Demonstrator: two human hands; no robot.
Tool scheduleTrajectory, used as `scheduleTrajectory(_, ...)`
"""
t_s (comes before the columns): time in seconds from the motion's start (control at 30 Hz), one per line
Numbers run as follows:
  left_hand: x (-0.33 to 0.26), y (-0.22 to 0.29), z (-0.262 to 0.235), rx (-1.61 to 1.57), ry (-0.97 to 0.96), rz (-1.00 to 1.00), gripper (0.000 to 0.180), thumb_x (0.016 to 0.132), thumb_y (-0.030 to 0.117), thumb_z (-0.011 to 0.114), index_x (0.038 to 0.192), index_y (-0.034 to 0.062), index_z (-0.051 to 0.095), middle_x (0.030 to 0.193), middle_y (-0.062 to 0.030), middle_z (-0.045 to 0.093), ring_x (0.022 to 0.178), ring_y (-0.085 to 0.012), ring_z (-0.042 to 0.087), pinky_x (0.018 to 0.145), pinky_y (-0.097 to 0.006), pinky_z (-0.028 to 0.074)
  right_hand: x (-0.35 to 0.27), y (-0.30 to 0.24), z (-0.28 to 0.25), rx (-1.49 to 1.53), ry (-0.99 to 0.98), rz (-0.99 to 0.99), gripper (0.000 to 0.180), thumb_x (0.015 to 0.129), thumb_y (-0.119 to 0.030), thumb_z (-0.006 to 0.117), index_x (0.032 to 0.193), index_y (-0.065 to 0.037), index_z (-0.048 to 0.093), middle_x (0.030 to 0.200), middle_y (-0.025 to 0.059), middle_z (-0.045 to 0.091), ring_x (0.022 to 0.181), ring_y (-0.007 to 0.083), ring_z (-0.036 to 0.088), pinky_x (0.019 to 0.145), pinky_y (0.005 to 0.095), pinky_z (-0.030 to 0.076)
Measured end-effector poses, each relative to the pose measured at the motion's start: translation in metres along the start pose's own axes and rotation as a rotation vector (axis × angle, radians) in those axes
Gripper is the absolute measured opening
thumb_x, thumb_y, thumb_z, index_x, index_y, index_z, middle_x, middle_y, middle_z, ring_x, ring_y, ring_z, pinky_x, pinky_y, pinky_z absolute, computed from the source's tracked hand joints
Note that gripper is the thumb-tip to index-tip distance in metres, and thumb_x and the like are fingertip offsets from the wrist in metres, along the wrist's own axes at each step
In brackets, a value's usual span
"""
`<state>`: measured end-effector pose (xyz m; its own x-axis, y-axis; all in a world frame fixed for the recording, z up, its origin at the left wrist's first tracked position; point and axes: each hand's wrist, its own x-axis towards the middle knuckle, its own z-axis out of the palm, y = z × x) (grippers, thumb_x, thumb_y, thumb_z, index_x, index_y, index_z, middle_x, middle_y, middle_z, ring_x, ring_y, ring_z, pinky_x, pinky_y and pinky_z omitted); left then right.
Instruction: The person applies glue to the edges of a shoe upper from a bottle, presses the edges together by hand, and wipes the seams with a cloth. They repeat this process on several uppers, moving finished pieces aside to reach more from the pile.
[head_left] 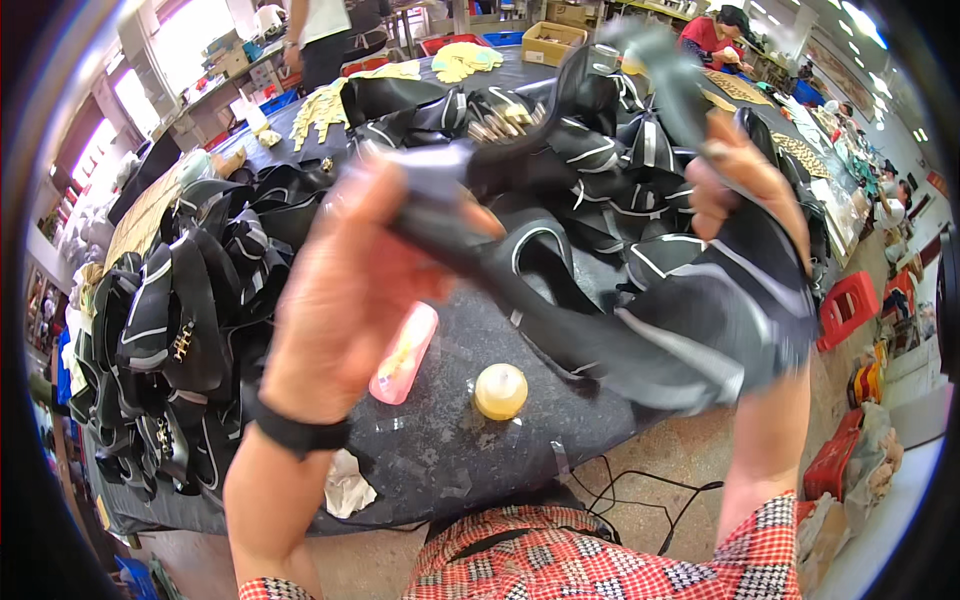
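Left hand [345,280], right hand [752,185], holding black material [600,350]

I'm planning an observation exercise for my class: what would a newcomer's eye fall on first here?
First, the motion-blurred black piece, held up between the left hand and right hand. Next, the heap of black pieces on the left of the dark table. Then the yellowish bottle and pink object on its near side.

The held piece [585,340] is black-and-grey; shirt [560,565], red-checked.
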<state>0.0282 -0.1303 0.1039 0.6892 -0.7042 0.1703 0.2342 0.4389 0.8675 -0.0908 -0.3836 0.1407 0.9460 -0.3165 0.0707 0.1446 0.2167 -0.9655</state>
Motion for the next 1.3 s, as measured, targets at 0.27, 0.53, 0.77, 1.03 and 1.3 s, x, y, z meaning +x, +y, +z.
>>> scheduleTrajectory(0.27,0.036,-0.106,-0.041,0.406,-0.069,-0.774,0.035,0.083,0.042,0.054,0.09,0.0091,0.059,0.076,0.0006,0.06,0.056,-0.0083,0.055,0.044,-0.017,0.035,0.027,0.089,-0.07,-0.332,0.138,0.527,0.014,0.072,-0.009,0.063,0.086,-0.01,0.061,0.06,-0.0071,0.049,0.036,0.0024,0.03,0.034,0.0182,0.02)
scheduleTrajectory(0.53,0.032,-0.098,-0.036,0.403,-0.177,-0.322,0.038,0.083,0.032,0.057,0.113,0.0101,0.048,0.094,0.0021,0.055,0.073,-0.0049,0.048,0.063,-0.019,0.038,0.038,0.064,-0.056,-0.291,0.112,0.2,0.019,0.076,-0.007,0.061,0.095,-0.01,0.059,0.067,-0.0067,0.055,0.04,-0.0007,0.035,0.035,0.0152,0.023)
scheduleTrajectory(0.77,0.029,-0.151,-0.079,0.236,-0.081,-0.655,0.036,0.083,0.023,0.056,0.115,0.0107,0.045,0.107,-0.0063,0.056,0.093,-0.0158,0.057,0.077,-0.027,0.044,0.074,0.122,-0.091,-0.65,0.195,0.426,0.013,0.074,-0.008,0.06,0.087,-0.006,0.061,0.058,-0.0036,0.048,0.037,0.0035,0.028,0.034,0.02,0.018)
scheduleTrajectory(1.03,-0.006,-0.147,-0.094,0.237,0.226,-0.643,0.031,0.084,0.017,0.054,0.109,-0.0005,0.045,0.098,-0.014,0.057,0.088,-0.0171,0.058,0.077,-0.028,0.047,0.079,0.127,-0.082,-0.799,0.159,0.381,0.011,0.069,-0.009,0.059,0.079,-0.003,0.061,0.058,-0.0006,0.05,0.039,0.0051,0.033,0.035,0.0216,0.022)
scheduleTrajectory(1.3,-0.164,-0.058,-0.06,0.098,0.517,-0.193,0.014,0.086,0.01,0.046,0.09,0.0012,0.055,0.076,-0.0068,0.057,0.063,-0.0121,0.052,0.056,-0.025,0.04,-0.001,0.077,-0.054,-0.432,0.191,0.104,0.02,0.073,-0.007,0.059,0.092,-0.004,0.055,0.077,-0.0018,0.052,0.062,0.003,0.043,0.053,0.0164,0.033)
